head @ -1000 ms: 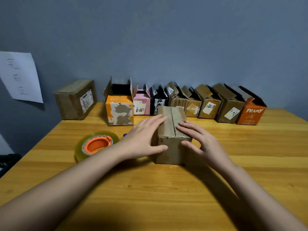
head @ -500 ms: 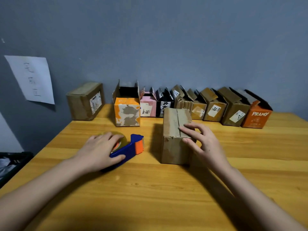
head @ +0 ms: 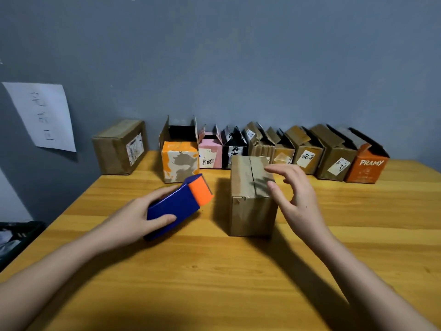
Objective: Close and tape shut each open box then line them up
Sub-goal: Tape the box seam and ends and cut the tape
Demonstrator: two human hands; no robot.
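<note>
At centre of the wooden table (head: 214,278), a plain brown box (head: 250,197) with flaps folded down and the seam between them untaped — long axis running away from the viewer toward the wall, seam along that axis. Left hand (head: 133,218) wrapped around a blue tape dispenser (head: 174,206), thumb on the near face, fingers over the far side; orange end (head: 199,192) aimed up and to the right, toward the box, dispenser tilted and raised off the table. Right hand (head: 296,199) beside the box's right edge, fingers loosely curved and spread, holding nothing; contact with the box not discernible. Behind — a row of open boxes (head: 274,149) along the wall, one closed box (head: 119,146) at far left.
</note>
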